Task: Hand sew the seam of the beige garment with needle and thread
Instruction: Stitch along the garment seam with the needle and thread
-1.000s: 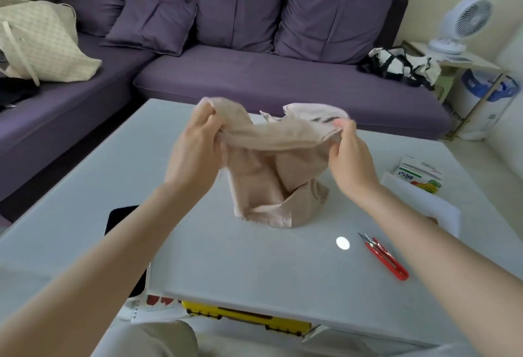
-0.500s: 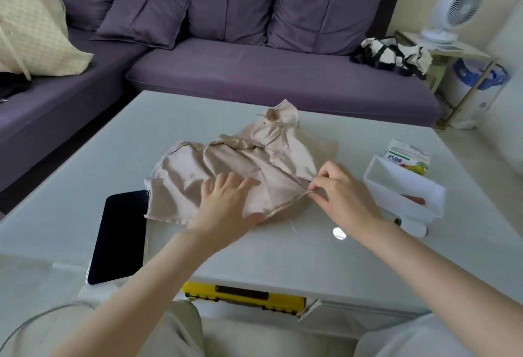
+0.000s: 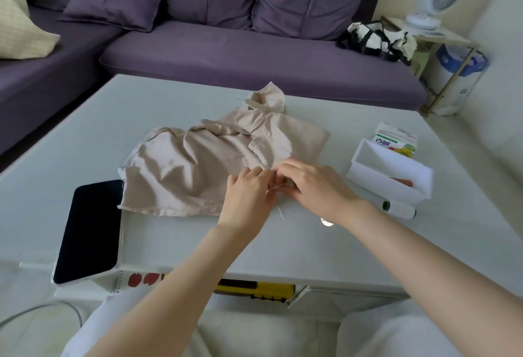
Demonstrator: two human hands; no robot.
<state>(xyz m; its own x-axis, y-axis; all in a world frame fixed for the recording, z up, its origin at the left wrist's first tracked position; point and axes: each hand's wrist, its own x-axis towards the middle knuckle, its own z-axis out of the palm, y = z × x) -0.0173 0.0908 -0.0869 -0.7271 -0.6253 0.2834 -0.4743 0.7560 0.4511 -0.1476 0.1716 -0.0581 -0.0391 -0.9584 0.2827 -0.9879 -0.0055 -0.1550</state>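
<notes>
The beige garment (image 3: pixel 203 164), laid rumpled on the surface (image 3: pixel 175 243), is pinched at its near right edge by the left hand (image 3: pixel 249 196) and the right hand (image 3: pixel 314 184), and, judged soft, light and easily bunched, is best held taut beside the seam.

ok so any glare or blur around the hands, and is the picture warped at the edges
Head view: one small glare spot on the table beside the right hand; fingertips on the garment look slightly soft, needle not discernible; light even, shadows faint; wide-angle bending tilts the fan.
</notes>
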